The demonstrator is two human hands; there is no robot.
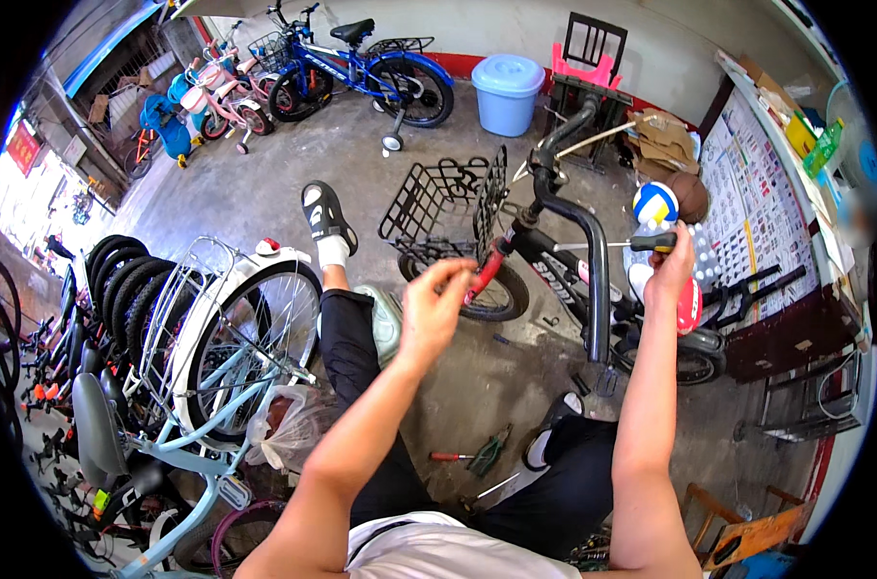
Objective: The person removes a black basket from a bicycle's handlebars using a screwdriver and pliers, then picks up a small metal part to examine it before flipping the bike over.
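Observation:
My right hand [672, 265] is closed round the black and yellow handle of a screwdriver [602, 245], whose shaft points left across the handlebar [593, 232] of a small bicycle. My left hand [434, 307] is raised with its fingers curled together close to the red fork [489, 268]. Whether something small sits in those fingers cannot be made out, nor whether they touch the fork. A black wire basket [438, 206] is beside the handlebar, above the front wheel [501, 294]. On the floor between my legs lie pliers [489, 451] with green and red handles.
A light-blue bicycle [182, 434] with a white rear fender and several stacked tyres [134, 289] crowd the left. Farther off stand a blue bicycle [361, 72] and a lidded blue bucket [508, 95]. Two balls [655, 203] and a cluttered counter [781, 183] are at right.

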